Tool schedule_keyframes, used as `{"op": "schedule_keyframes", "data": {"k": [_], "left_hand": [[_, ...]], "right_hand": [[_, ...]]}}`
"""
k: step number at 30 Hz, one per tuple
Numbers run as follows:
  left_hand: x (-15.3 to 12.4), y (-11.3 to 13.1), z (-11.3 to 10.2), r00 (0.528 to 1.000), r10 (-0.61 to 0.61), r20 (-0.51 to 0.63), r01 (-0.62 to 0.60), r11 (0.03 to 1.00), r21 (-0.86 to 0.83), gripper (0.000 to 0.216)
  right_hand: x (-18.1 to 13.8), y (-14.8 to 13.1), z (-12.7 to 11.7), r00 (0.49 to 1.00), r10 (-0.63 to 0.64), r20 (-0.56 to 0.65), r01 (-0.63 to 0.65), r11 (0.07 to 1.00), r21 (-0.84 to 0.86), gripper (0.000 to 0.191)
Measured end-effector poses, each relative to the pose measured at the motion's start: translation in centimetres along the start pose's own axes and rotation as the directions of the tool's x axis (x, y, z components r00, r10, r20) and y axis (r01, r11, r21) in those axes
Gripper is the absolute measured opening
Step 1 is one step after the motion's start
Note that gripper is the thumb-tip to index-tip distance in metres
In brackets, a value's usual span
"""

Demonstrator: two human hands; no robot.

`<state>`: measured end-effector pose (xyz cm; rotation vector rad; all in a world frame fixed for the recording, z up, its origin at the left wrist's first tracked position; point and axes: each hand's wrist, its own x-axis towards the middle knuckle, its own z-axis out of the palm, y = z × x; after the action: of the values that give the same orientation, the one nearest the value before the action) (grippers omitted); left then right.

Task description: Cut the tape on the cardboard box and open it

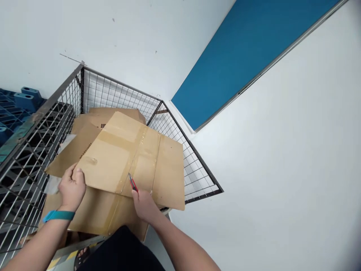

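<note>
A flattened brown cardboard box (118,154) with clear tape along its seam lies on top of other flattened cartons in a wire mesh cage (194,158). My left hand (72,188) grips the near left edge of the top cardboard; a teal band sits on that wrist. My right hand (145,205) holds a small red utility knife (133,183), its tip resting on the taped seam near the cardboard's front edge.
More flattened cartons (93,124) are stacked beneath and behind. Blue plastic pallets (17,105) stand beyond the cage on the left. White walls and a blue panel (242,52) rise behind. Yellow-black floor tape (63,259) shows at bottom left.
</note>
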<state>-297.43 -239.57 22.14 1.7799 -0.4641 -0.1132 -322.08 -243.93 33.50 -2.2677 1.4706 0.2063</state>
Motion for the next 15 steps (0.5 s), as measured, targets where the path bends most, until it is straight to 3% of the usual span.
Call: {"op": "schedule_keyframes", "data": {"k": [3, 6, 10, 13, 15], "left_hand": [[-0.5, 0.1, -0.5, 1.000, 0.012, 0.006, -0.012, 1.000, 0.001, 0.050], [-1.0, 0.3, -0.9, 0.999, 0.030, 0.024, -0.030, 1.000, 0.002, 0.052], [-1.4, 0.3, -1.2, 0.997, 0.063, 0.044, -0.064, 0.998, 0.018, 0.057], [-1.3, 0.2, -1.5, 0.997, 0.060, 0.046, -0.062, 0.997, 0.038, 0.059], [-1.3, 0.1, -1.6, 0.997, 0.061, 0.052, -0.064, 0.997, 0.042, 0.060]], "right_hand": [[-2.0, 2.0, -0.9, 0.999, -0.005, 0.053, 0.007, 0.999, -0.039, 0.047], [-1.3, 3.5, -4.9, 0.996, 0.081, -0.033, -0.083, 0.994, -0.067, 0.051], [4.0, 2.8, -12.7, 0.928, 0.196, -0.318, -0.256, 0.954, -0.157, 0.047], [8.8, 1.8, -16.6, 0.901, 0.276, -0.334, -0.345, 0.924, -0.167, 0.044], [11.2, 1.5, -17.4, 0.907, 0.285, -0.310, -0.345, 0.925, -0.160, 0.040]]}}
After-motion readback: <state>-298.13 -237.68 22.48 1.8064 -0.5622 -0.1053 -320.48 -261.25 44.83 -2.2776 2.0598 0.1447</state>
